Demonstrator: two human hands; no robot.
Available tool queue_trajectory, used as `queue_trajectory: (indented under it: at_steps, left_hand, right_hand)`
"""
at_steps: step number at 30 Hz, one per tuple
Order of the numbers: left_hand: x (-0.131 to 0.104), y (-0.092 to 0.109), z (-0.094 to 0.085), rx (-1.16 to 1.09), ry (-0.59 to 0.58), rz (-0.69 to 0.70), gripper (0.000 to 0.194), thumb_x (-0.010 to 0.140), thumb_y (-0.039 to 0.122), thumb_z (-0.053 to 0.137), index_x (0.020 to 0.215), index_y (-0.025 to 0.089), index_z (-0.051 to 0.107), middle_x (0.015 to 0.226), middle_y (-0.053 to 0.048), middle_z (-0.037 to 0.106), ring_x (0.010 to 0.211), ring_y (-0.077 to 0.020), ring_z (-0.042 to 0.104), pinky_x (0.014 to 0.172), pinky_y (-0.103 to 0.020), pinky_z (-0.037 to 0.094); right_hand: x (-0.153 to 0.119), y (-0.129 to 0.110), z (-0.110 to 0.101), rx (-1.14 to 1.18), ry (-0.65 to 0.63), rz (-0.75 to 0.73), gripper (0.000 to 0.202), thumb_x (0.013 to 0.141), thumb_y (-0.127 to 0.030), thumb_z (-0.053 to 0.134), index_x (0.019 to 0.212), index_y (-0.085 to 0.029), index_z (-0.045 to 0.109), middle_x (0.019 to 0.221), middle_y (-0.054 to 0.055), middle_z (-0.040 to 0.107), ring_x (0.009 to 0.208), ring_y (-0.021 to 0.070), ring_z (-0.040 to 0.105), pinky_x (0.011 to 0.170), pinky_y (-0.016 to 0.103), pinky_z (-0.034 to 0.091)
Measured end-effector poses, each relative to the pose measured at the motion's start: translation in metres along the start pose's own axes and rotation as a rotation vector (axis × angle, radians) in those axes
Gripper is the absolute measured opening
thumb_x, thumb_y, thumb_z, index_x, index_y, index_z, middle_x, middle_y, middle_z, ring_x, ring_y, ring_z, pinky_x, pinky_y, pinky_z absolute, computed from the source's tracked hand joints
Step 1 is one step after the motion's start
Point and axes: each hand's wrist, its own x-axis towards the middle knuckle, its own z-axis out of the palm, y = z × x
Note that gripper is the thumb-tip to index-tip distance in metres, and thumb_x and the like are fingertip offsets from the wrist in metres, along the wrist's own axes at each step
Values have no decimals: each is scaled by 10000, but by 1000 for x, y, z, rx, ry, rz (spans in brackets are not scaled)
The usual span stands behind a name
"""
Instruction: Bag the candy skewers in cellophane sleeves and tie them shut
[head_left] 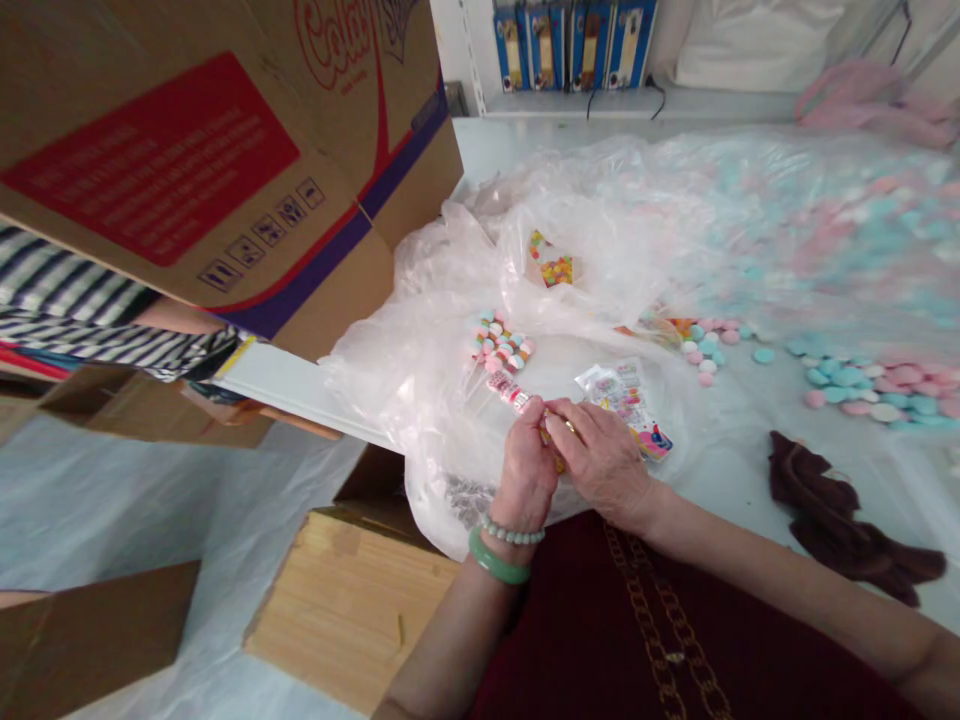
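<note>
Apparently, the work is sitting partway: the left hand (531, 458) and right hand (600, 458) are pinching a slim patterned packet (508, 389) near the frame's centre, fingers closed around it, while pastel discs (906, 385) are lying at middle right, seemingly left to handle

Diffuse, fairly bright light is covering the table (739, 490); its source is lying outside the frame. The plastic bag (450, 260) is producing a milky sheen. The shirt (566, 620) is losing detail to darkness. The left hand (529, 460) and right hand (600, 460) are appearing moderately sharp, while print on the packet (508, 389) is softening. Sweets (847, 230) at far right are smearing. Wide-angle distortion is stretching the box (247, 150) at upper left.
</note>
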Motion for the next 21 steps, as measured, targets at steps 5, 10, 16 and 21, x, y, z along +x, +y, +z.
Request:
queue_trajectory:
  at_steps: [5,10,16,21]
  left_hand:
    - [-7,-1,13,-121,-93,-140,135,799,279,633,764,152,600,717,8,566,658,-83,566,685,-192,496]
    - [-16,8,5,-36,-218,-98,275,676,258,763,917,168,666,746,0,621,662,-107,590,657,-228,482]
    - [-24,32,-1,326,-282,212,136,687,250,765,752,151,700,849,-62,687,924,-194,620,839,-276,454]
    - [-26,39,-3,416,-329,121,302,775,428,661,689,139,644,695,-59,645,548,-131,579,525,-249,451]
  right_hand:
    - [10,7,-5,166,-42,199,239,916,-198,424,824,-198,644,988,115,664,946,268,565,854,415,391]
    - [21,23,-2,1171,-233,777,169,762,-312,546,651,-184,544,636,19,566,558,140,501,551,279,407]
    - [29,27,-18,1249,-230,783,153,731,-329,613,723,-176,602,671,12,616,602,144,560,598,279,456]
    - [48,26,-29,1173,-12,646,213,707,-276,637,908,-204,630,894,14,670,787,153,594,738,292,468]
